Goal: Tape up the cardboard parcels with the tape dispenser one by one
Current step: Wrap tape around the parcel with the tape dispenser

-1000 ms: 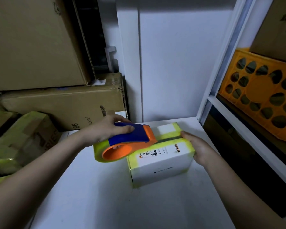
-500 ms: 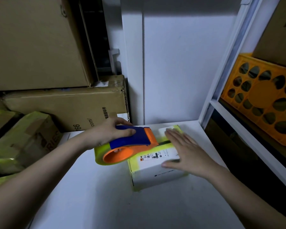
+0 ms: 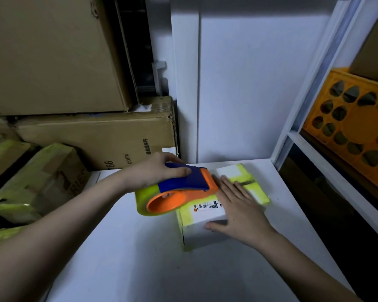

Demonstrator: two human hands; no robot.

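The work surface is a white table [image 3: 122,258] set against a white wall panel [image 3: 244,83], in dim light, with storage on both sides.

Nearest the camera, two bare forearms reach in from the lower edge. The right hand [image 3: 238,210] lies flat on top of the parcel [image 3: 207,234], fingers straight and slightly spread, palm down. It grips nothing. The thumb extends over the near top edge of the parcel.

The parcel is a small white box resting on the table, right of centre. Yellow-green tape bands its edges and top face. A printed label [image 3: 205,208] shows on the top, just left of the right hand.

The left hand [image 3: 155,173] grips the tape dispenser [image 3: 183,192], fingers curled over its blue handle. The dispenser's orange front end sits at the left part of the parcel's top face, close to the right fingertips; whether they touch cannot be determined. Its orange hub carries a roll of yellow-green tape [image 3: 143,199], which hangs just left of the parcel above the table.

Further back on the left are taped cardboard parcels [image 3: 37,177] wrapped in the same yellow-green tape. Behind them stand large brown cartons [image 3: 92,140], one stacked on another. On the right, a white shelf frame [image 3: 310,88] holds an orange perforated crate [image 3: 354,131].
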